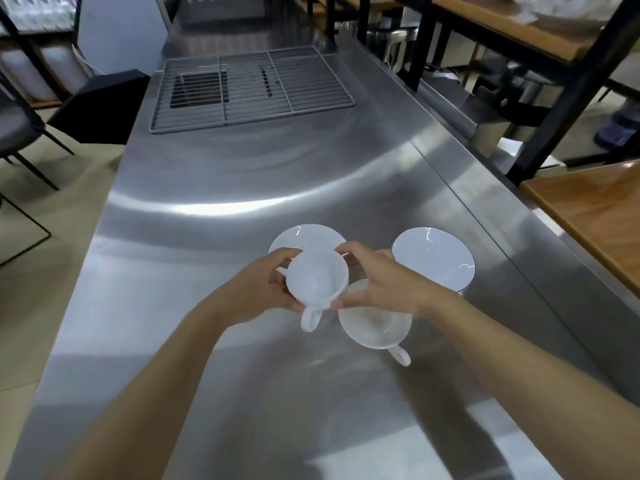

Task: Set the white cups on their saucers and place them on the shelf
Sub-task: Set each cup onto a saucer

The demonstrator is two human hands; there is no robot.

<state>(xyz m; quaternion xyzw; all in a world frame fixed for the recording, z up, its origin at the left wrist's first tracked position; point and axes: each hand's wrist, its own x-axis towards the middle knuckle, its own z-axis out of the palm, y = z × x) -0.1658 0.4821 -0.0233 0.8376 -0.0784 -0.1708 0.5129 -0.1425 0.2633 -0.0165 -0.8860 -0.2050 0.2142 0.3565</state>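
Cup (317,277) held upright above the steel counter (242,174) by both hands: the left hand (263,289) cups its left wall, and the right hand (377,282) pinches its right rim between thumb and fingers. Its mouth faces up and its handle points back toward the person. The decisive relation is that the empty left saucer (306,235) lies directly beyond the held cup, on the far side of the grip, partly hidden by the cup and fingertips; whether the cup base touches it cannot be told. A short move away from the person, then down, would likely seat the cup. A second cup (375,327) stands on the counter beneath the right wrist, handle toward the near right. A second saucer (433,259) lies bare toward the counter's right edge, nearer the right hand. Wooden shelves (588,209) run along the right side. Neither cup is set on a saucer yet.
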